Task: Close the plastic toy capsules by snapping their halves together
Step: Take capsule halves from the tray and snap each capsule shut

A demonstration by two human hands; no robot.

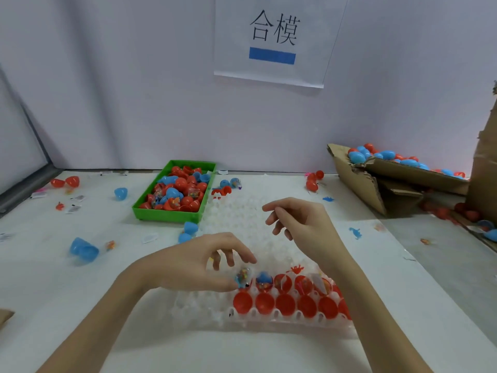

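The white table (pixel 80 305) holds a green bin (pixel 166 215) at 11 o'clock, and the clear tray (pixel 242 227) of red capsule halves (pixel 285 304) at 6 (two rows). The left hand (pixel 199 262) pinches a small toy packet (pixel 243 277) over the tray; the right hand (pixel 301 224), at 1 o'clock, hovers loosely curled, holding nothing.

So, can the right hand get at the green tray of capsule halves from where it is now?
Probably yes. The right hand hovers open above the white holder, and nothing stands between it and the green tray, which is open-topped; it lies across on the left, though.
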